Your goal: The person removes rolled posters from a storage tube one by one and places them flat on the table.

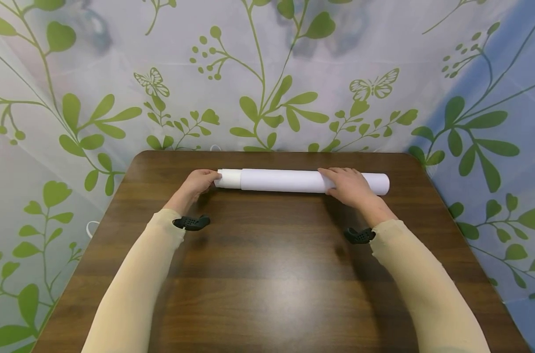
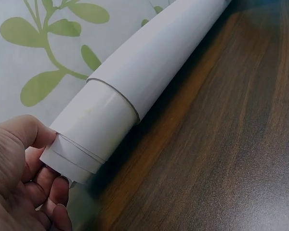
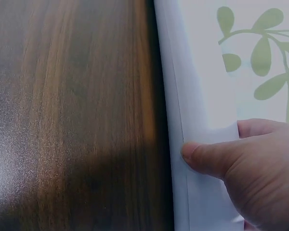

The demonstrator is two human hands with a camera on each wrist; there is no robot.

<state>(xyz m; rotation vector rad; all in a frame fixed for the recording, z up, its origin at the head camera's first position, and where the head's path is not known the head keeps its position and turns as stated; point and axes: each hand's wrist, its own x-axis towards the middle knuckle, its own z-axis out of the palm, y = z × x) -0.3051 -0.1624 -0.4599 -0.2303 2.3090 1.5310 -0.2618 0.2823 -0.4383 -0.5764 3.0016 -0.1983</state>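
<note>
A long white tube (image 1: pixel 280 180) lies crosswise near the back edge of the table. From its left end sticks out a narrower roll of white paper (image 2: pixel 94 118), whose layered edges show in the left wrist view. My left hand (image 1: pixel 198 182) pinches the outer end of this roll, thumb on top and fingers curled at its mouth. Toward the tube's other end, my right hand (image 1: pixel 352 187) grips it from above. In the right wrist view the thumb (image 3: pixel 209 158) presses on the near side, beside a fine lengthwise seam; the other fingers are mostly hidden behind the tube.
The brown wood-grain table (image 1: pixel 267 274) reaches from the back edge toward me, with a bright reflection in front. Behind it hangs a pale curtain (image 1: pixel 170 44) with green leaves and butterflies. A white cord loop (image 1: pixel 90 229) shows beside the left edge.
</note>
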